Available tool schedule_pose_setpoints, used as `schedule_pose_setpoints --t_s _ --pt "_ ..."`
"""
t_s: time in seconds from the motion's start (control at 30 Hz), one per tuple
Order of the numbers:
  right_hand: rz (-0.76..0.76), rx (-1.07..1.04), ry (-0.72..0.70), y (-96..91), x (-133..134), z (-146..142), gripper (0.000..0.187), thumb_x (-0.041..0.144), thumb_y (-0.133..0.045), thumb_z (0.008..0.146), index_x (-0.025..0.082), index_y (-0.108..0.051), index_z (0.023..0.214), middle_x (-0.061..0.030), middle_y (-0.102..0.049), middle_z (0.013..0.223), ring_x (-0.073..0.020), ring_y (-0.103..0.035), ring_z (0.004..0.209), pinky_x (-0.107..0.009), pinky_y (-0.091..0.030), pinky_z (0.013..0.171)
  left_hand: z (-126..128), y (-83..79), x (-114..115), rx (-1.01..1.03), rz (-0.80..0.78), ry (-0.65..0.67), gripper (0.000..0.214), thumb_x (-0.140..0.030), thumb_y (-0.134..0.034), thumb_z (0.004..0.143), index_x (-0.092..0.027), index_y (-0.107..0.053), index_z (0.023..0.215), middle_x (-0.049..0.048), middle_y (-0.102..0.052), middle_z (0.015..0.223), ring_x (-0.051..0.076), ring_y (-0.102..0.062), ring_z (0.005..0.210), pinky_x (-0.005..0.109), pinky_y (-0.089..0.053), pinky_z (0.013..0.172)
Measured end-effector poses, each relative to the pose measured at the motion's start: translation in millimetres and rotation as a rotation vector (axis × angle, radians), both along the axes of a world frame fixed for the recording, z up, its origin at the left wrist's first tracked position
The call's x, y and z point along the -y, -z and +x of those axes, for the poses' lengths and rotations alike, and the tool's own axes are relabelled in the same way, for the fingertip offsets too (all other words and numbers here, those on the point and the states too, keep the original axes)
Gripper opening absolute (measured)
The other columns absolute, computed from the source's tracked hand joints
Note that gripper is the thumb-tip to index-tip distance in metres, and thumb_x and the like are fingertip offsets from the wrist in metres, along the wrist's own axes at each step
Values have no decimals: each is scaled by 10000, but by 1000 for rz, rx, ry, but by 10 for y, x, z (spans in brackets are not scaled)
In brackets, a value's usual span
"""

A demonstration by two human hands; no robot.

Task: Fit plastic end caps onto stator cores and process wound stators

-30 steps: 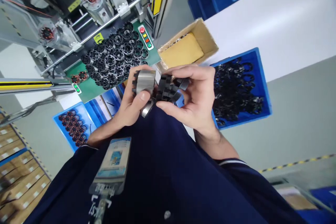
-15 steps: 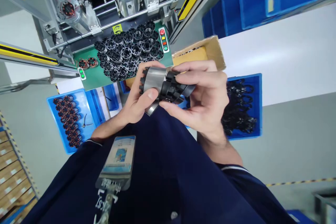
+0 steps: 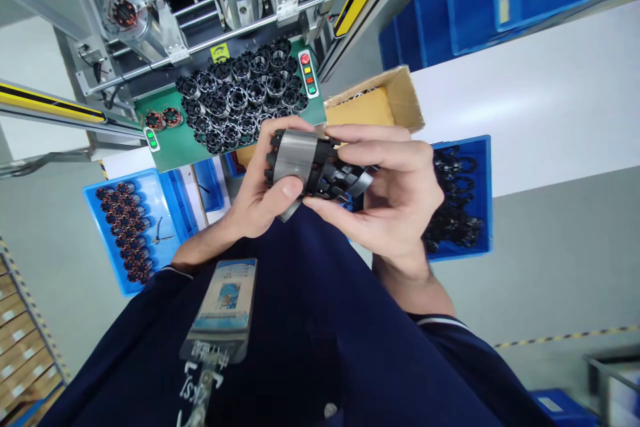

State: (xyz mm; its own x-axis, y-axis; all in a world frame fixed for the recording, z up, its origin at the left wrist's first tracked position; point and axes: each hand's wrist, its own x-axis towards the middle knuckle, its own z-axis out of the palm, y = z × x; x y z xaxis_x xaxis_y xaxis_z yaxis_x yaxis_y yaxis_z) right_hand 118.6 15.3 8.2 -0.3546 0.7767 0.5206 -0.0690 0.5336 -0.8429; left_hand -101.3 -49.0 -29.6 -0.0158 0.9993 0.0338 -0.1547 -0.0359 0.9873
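Observation:
In front of my chest, my left hand (image 3: 273,190) is closed round a steel stator core (image 3: 296,155) with a black toothed rim on its left end. Part of another steel ring shows below its thumb. My right hand (image 3: 393,180) grips black plastic insulator rings (image 3: 345,177) between thumb and fingers. One of these rings lies against the right end of the core; whether it is fully seated I cannot tell. Another sits tilted towards the right palm, partly hidden by the fingers.
Many black-rimmed stator cores (image 3: 237,99) stand on the green machine table (image 3: 173,153). Two copper-wound stators (image 3: 163,118) sit at its left. A blue bin (image 3: 486,200) of black rings is at right, a blue tray (image 3: 163,213) of wound stators at left, a cardboard box (image 3: 410,97) ahead.
My right fingers have shifted slightly, and the black ring at the core's right end now lies straighter against it. The whole view has moved a little.

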Motion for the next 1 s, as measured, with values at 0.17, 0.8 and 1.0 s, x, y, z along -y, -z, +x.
schedule_pose_setpoints --t_s 0.17,0.8,1.0 --pt "53 23 36 -36 50 47 875 528 -1240 874 478 -805 1632 -57 -889 1572 -432 -920 1411 -732 -827 1228 39 -153 -88 -25 120 89 950 -1027 -785 1034 -326 -679 1667 127 -825 1394 375 -856 1093 555 -745 973" --pt "167 147 105 -17 101 284 1114 713 -1228 807 443 -709 1755 -79 -854 1504 -418 -891 1331 -635 -826 1086 66 -474 -3 143 -32 325 733 -904 -775 1174 -320 -700 1610 111 -806 1392 374 -800 1313 599 -726 1202" --pt "76 195 142 -101 130 327 973 782 -1122 877 437 -757 1711 -74 -806 1395 -391 -861 1227 -617 -817 1072 52 -630 -24 30 -49 285 831 -900 -975 1039 -315 -697 1559 130 -802 1495 450 -753 1522 678 -670 1342"
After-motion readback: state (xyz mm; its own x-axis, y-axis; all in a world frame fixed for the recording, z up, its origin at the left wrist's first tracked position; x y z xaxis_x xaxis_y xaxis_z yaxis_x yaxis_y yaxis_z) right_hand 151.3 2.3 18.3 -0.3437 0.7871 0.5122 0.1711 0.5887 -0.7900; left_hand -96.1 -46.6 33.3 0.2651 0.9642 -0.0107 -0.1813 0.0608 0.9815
